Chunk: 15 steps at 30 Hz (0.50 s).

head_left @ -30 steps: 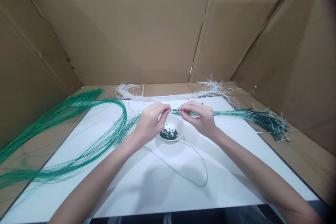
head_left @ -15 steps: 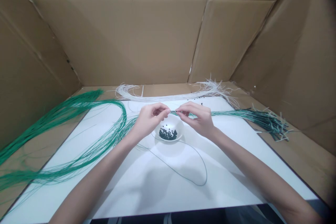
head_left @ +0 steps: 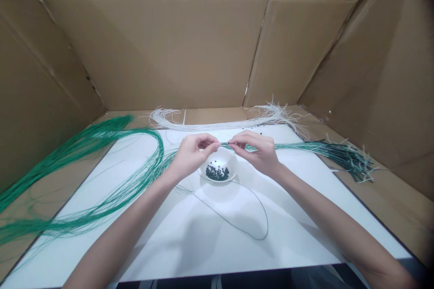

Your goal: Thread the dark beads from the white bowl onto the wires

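Note:
My left hand (head_left: 196,151) and my right hand (head_left: 256,150) face each other in the middle, thumbs and fingertips pinched. Between them runs a short beaded string (head_left: 224,143), its small dark beads in a row; each hand grips one end. Just below the fingertips stands a white bowl (head_left: 233,162). Small black beads (head_left: 217,173) lie in its bottom. A thin green cord (head_left: 233,225) loops over the table in front of the bowl. Where this cord's ends go is hidden behind my left hand and the bowl.
Green strands (head_left: 111,203) sweep across the left side. A dark-beaded bundle (head_left: 346,158) with pale ends lies at the right. White strands (head_left: 217,125) stretch along the back, with a few loose beads near them. Cardboard walls (head_left: 210,49) surround the white table (head_left: 220,257).
My right hand has shifted very slightly to the right, so a little more of the beaded string shows between the fingertips. My left hand stays nearly still.

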Motion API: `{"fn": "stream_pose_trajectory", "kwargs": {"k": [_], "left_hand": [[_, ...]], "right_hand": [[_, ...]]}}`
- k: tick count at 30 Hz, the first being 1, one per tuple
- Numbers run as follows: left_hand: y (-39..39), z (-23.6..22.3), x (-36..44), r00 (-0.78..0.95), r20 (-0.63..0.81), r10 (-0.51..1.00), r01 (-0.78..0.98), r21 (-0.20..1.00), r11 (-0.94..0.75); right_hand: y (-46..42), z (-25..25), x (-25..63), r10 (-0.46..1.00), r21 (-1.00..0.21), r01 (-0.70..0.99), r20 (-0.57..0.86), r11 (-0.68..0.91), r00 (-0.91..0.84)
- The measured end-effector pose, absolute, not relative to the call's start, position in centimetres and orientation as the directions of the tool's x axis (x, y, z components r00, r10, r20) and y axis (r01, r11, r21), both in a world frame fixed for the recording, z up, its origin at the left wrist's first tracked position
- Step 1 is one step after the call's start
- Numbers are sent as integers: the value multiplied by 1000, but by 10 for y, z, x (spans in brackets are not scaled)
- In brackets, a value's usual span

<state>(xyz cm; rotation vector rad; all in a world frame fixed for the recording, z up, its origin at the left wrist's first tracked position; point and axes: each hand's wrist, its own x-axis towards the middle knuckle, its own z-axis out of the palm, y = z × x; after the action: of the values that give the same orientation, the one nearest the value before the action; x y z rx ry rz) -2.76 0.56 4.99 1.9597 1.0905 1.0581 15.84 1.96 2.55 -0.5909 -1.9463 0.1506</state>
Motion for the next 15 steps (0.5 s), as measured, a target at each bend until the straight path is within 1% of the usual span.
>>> {"fn": "stream_pose_trajectory", "kwargs": {"k": [5,10,15], "left_hand": [[1,49,-25,313,485,817,493,652,-576],[1,46,-26,340,584,737,571,495,-655],[4,43,-27,359,628,691,598,414,-687]], "right_hand": [[18,28,156,532,-435,334,789,836,-306],[17,29,153,567,-487,300,764,820,-309],[15,30,153,570,-481,323,767,815,-295]]}}
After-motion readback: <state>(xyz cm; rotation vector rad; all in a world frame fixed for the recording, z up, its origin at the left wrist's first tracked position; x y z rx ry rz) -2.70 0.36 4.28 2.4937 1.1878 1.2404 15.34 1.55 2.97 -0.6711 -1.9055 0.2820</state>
